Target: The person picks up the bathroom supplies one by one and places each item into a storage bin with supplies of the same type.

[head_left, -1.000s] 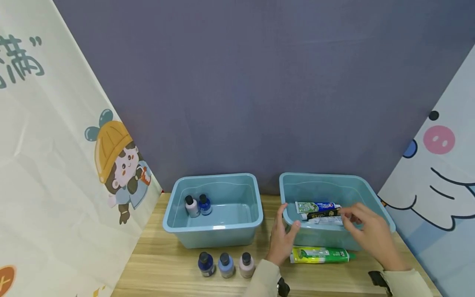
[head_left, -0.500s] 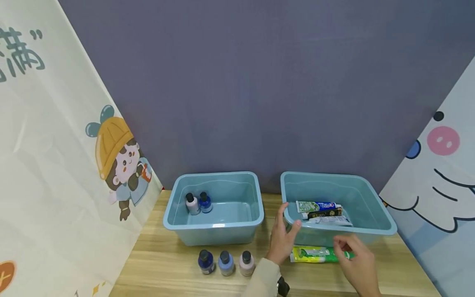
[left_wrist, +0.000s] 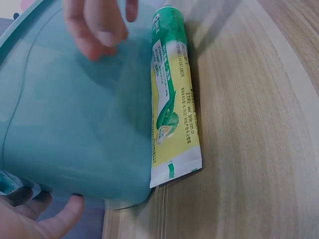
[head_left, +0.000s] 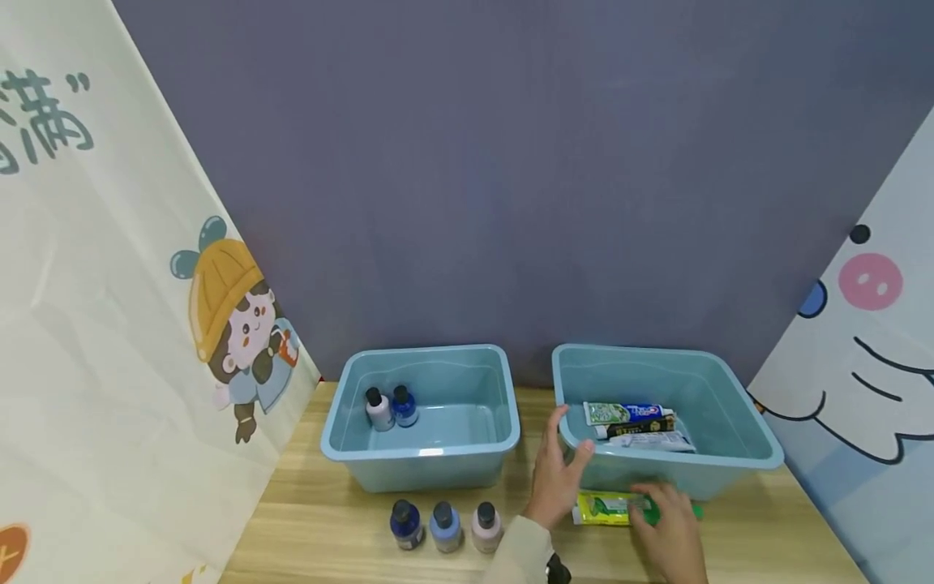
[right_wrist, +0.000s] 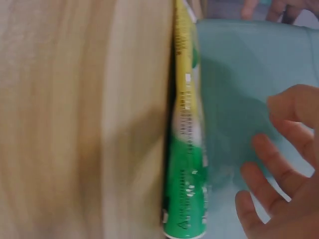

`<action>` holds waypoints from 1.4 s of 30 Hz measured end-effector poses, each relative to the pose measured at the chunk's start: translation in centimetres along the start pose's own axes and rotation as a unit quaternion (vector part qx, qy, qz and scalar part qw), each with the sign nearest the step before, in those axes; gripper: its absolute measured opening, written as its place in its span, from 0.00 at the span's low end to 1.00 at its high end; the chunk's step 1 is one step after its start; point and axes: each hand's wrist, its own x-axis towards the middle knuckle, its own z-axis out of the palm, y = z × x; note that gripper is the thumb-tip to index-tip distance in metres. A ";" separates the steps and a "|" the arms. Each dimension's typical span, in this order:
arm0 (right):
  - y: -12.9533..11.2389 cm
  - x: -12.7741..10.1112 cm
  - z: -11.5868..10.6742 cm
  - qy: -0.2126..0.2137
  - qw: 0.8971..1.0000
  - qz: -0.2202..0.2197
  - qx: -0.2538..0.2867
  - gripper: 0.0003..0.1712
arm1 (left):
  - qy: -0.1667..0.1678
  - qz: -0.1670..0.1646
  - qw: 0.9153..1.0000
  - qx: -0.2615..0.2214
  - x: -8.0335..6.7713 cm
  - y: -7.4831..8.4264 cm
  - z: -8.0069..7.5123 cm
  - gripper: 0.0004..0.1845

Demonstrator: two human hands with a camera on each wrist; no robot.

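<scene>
A yellow-and-green toothpaste tube [head_left: 609, 508] lies on the wooden table along the front of the right blue bin [head_left: 667, 357]. My right hand [head_left: 667, 527] hovers over its green end. In the right wrist view the right hand's fingers [right_wrist: 269, 169] are spread, apart from the tube [right_wrist: 187, 149]. My left hand [head_left: 556, 478] stays at that bin's front left corner, thumb and fingers spread against it. Inside the bin lie a green-and-blue toothpaste tube [head_left: 620, 414], a black tube [head_left: 636, 427] and a white tube [head_left: 657, 441].
The left blue bin [head_left: 421, 470] holds a pale bottle [head_left: 379, 410] and a blue bottle [head_left: 404, 408]. In front of it stand a dark blue bottle [head_left: 406, 527], a light blue bottle [head_left: 445, 529] and a pale pink bottle [head_left: 486, 530]. A grey cloth wall [head_left: 467, 178] rises behind.
The right hand has let go of the white tube in the right bin, then moved out, down and left to above the yellow-and-green tube. The left hand has kept its place.
</scene>
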 end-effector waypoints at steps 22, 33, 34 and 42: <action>2.6 -1.2 1.3 -0.165 0.983 0.055 -0.053 0.29 | 0.005 -0.001 1.000 -0.010 -0.1 -0.5 0.5 0.33; 1.9 0.4 1.4 -0.248 0.958 0.108 -0.092 0.36 | 0.009 0.003 1.000 -0.007 -0.1 -0.2 0.3 0.33; 1.7 0.5 1.4 -0.247 0.958 0.110 -0.096 0.36 | 0.011 0.002 1.000 -0.008 -0.1 -0.2 0.3 0.33; 1.0 0.5 1.2 -0.202 0.970 0.037 -0.128 0.32 | 0.011 0.000 1.000 -0.005 -0.1 -0.3 0.3 0.33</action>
